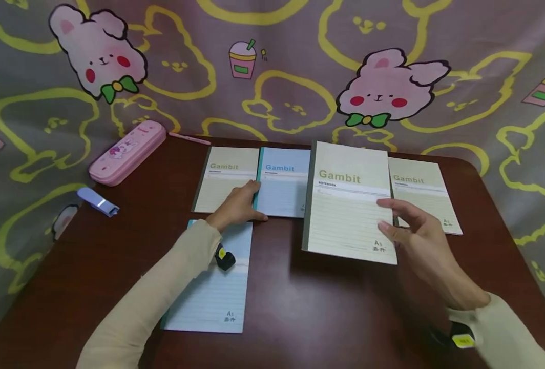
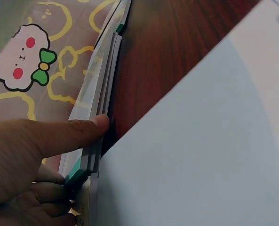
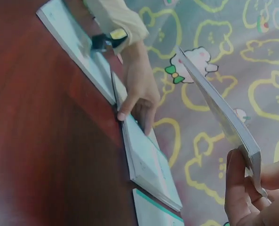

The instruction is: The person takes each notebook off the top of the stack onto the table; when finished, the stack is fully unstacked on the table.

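Notebook (image 1: 346,210) with a cream cover is raised off the table (image 1: 318,307), to the left of the right hand (image 1: 420,246), whose thumb and fingers pinch its right side. Along the far side, three places in a row look settled: a left cream notebook (image 1: 222,177) just beyond the left hand (image 1: 240,205), a far blue notebook (image 1: 284,184) at that hand's right, and a right cream notebook (image 1: 424,192) flat beyond the right hand. The left hand grips the far blue notebook's near corner, thumb pressed along the bottom edge, fingers bent by the spine. Seemingly left over are the raised one, not yet set down, and a near blue notebook (image 1: 222,292), flat below the left hand, outside the row.
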A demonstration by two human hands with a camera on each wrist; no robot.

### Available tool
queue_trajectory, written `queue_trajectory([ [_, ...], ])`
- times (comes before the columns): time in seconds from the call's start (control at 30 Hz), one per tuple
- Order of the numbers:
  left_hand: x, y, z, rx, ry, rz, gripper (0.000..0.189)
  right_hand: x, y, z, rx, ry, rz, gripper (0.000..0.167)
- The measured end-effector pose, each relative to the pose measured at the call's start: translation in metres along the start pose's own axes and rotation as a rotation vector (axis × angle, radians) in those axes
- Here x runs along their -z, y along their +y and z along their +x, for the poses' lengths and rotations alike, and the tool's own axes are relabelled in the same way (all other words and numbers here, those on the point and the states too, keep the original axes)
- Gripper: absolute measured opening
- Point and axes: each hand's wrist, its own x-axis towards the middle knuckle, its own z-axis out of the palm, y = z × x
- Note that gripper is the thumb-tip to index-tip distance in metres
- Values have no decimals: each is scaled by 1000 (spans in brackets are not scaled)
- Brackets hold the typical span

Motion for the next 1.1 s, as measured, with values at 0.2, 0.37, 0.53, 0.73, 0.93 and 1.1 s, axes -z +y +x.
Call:
queue_trajectory([
  [0.2,1,0,-1,5,-6,-9,96,13,7,-40,-36,3,-2,43],
  [0.37,2,1,0,12,-5,17,97,8,11,-66,-55,-20,-67,44],
  [0.53,2,2,0,2,-5,39,98,-10,16,-81,-68,-43,-67,45],
  [0.73,2,1,-1,9,-9,27,97,-41,25,-85,-77,-108,42,45],
  [0.93,1,3,0,7,6,32,93,-69,34,-83,-165,-183,143,45],
  [1.1,0,5,1,2,19,37,95,-89,40,-78,-215,-180,169,44],
])
